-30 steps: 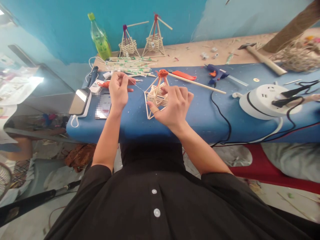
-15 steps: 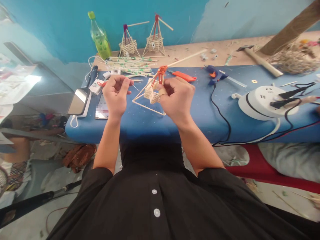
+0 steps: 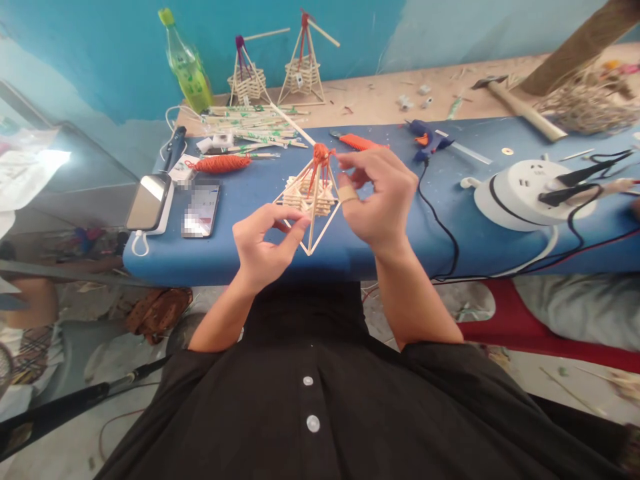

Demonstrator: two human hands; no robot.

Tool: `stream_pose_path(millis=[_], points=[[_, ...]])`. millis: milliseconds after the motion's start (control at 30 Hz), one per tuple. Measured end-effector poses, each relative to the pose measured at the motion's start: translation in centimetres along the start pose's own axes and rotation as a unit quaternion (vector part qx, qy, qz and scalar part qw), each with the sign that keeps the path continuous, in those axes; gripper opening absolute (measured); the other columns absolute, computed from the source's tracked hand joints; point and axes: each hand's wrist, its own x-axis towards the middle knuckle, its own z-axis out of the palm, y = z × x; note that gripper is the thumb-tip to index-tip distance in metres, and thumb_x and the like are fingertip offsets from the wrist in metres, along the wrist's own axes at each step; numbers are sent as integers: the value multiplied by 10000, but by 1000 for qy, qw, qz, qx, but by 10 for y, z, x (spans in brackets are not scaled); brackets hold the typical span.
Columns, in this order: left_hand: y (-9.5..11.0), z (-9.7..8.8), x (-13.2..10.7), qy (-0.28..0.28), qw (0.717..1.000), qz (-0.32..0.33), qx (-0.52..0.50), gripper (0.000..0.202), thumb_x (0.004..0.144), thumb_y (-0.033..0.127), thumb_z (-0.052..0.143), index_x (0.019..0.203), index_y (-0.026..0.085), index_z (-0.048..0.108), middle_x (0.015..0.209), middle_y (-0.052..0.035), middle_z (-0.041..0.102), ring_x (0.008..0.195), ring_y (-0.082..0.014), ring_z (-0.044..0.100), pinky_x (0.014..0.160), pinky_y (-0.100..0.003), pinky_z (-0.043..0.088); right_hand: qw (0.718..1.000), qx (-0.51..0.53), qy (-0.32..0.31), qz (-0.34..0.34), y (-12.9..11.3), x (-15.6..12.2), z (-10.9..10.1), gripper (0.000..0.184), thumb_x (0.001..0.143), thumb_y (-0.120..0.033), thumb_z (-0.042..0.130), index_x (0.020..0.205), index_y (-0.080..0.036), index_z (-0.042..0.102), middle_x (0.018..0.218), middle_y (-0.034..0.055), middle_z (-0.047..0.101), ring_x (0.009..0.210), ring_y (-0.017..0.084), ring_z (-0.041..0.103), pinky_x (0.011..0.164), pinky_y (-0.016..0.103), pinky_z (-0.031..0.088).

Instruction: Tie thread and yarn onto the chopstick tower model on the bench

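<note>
A pyramid-shaped frame of thin wooden sticks (image 3: 311, 230) stands on the blue table covering. Stacked short sticks (image 3: 305, 200) form a tier inside it, and orange cord (image 3: 321, 155) binds its top, where one long stick juts out to the upper left. My left hand (image 3: 267, 243) is closed, thumb and forefinger pinching a lower stick of the frame at the front left. Beside the bound top, my right hand (image 3: 381, 197) has bent fingers, with a gap between forefinger and thumb. Its forefinger tip is close to the cord; a plaster-like band wraps the thumb.
Behind stand two similar stick frames (image 3: 249, 83) (image 3: 303, 73) and a green bottle (image 3: 187, 73). Around lie loose sticks (image 3: 250, 127), an orange cord bundle (image 3: 223, 164), phones (image 3: 201, 210) (image 3: 147, 203), an orange-handled cutter (image 3: 360, 142), a glue gun (image 3: 424, 137), a hammer (image 3: 525, 110) and a white power strip (image 3: 530, 200).
My left hand has moved right and nearer, from a thin thread to the frame's lower stick. My right hand has released the frame's upper part. The frame has turned; its long stick now points left.
</note>
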Motion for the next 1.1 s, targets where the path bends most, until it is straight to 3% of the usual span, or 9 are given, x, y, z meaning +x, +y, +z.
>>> stream_pose_path(millis=[67,167,300,367,533,667,800,967,1100], points=[[4,5,-3,1,1000,8,-6,53,999,236,848,964,208,819,869,7,854,738,-99,787,670,-177,639,999,24,28,-31,-14,-14,-6,170,995,-174,676,1071,-237,814,984,38,795,702,135,659,664,305,600],[8,11,-7,6,1000,15,-24,49,999,228,855,989,213,809,880,11,850,752,-97,790,662,-166,622,992,100,-9,-70,-33,-35,-8,210,979,-161,736,1161,-237,807,1048,40,832,695,117,706,632,256,617],[8,13,-14,-9,998,43,-39,66,992,202,855,1003,231,796,884,22,834,756,-107,774,704,-212,636,990,123,7,-72,-43,-54,-2,211,979,-94,802,1149,-218,792,1016,42,867,822,145,829,761,238,696],[2,10,-17,-16,999,44,-25,32,1040,277,791,1060,254,800,998,-6,847,901,-161,802,838,-305,679,990,129,18,-54,-41,-58,0,210,966,-81,834,1112,-227,796,982,24,876,833,151,852,782,233,714],[-29,1,-20,-51,995,-50,65,428,1074,513,664,1434,287,713,1568,-109,696,1475,-333,671,1229,-560,594,977,213,22,18,-33,-62,-7,331,942,-43,863,1193,-254,818,1059,10,896,859,161,886,770,210,745],[-48,4,-23,-100,986,-113,65,486,1012,468,782,1450,279,690,1584,-124,676,1481,-322,671,1168,-486,631,954,294,22,61,-28,-64,-14,321,1001,-27,779,1217,-263,810,1104,1,897,908,162,893,747,189,744],[-51,10,-24,-81,984,-129,86,441,986,414,822,1389,273,711,1569,-125,678,1456,-304,682,1096,-433,660,952,299,23,57,-19,-64,-21,223,1026,-63,756,1118,-254,822,1069,7,895,881,151,886,726,195,738],[-47,15,-22,-54,988,-124,80,369,926,307,824,1283,258,745,1370,-100,743,1296,-263,739,925,-352,687,969,237,61,45,-1,-59,-27,35,1018,-223,820,1016,-257,831,942,17,861,732,155,822,585,245,684],[-48,18,-25,-35,989,-117,79,416,885,257,807,1294,254,729,1291,-89,750,1212,-244,748,924,-352,687,992,123,37,-7,8,-46,-37,38,996,-260,824,981,-288,844,903,13,813,718,162,758,607,308,648]])
